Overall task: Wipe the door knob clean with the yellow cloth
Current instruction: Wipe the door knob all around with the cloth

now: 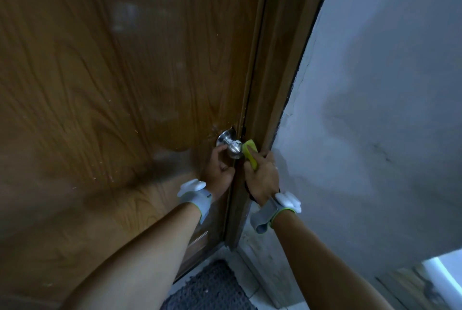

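A round silver door knob (pixel 234 148) sticks out of the brown wooden door (pixel 112 84) near its right edge, with white specks on its top. My left hand (pixel 220 172) is just below and left of the knob, thumb and a finger touching its neck. My right hand (pixel 262 177) grips a folded yellow cloth (pixel 250 153), which touches the right side of the knob. Both wrists wear grey bands with white pieces.
The brown door frame (pixel 270 84) runs right beside the knob. A pale grey wall (pixel 375 109) fills the right side. A dark mat (pixel 210 289) lies on the floor at the foot of the door.
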`<state>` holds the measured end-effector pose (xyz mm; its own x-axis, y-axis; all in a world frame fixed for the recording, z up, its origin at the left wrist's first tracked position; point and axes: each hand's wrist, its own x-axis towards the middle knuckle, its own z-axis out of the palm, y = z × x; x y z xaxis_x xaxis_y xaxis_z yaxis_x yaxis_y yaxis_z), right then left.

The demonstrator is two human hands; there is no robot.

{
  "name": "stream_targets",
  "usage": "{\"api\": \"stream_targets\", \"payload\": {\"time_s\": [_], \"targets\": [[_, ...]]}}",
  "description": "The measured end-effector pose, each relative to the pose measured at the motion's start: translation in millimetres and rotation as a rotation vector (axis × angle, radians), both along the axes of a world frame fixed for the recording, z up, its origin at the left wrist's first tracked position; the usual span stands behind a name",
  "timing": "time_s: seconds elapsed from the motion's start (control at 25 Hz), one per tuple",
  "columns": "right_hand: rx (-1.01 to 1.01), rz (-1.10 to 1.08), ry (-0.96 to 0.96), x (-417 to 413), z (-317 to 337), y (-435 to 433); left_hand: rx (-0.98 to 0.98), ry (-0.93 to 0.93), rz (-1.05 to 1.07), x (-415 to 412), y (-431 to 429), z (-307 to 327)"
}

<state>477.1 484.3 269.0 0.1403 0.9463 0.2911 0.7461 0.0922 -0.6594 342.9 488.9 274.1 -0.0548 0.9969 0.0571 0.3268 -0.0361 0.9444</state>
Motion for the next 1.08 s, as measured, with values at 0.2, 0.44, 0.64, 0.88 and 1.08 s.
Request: {"api": "stream_targets", "payload": {"time_s": [0.2, 0.44, 0.64, 0.88, 1.08], "targets": [[0.035, 0.028, -0.057, -2.0, -0.5, -2.9, -0.018, 0.002, -0.042, -3.0, -0.9, -2.3], [0.167, 0.11, -0.292, -9.8, -0.3, -7.5, -0.03, -0.019, -0.061, -5.2, 1.4, -2.6], [0.052, -0.051, -0.023, -14.6, -1.9, -1.0, -0.075, -0.046, -0.082, -5.2, 1.6, 1.0], [-0.007, -0.124, 0.092, -13.1, -10.4, 2.0, -0.108, -0.046, -0.084, -5.2, 3.0, -0.4], [0.094, -0.002, -0.108, -3.2, -13.0, -4.0, -0.139, -0.051, -0.086, -5.5, 2.8, -0.2]]}}
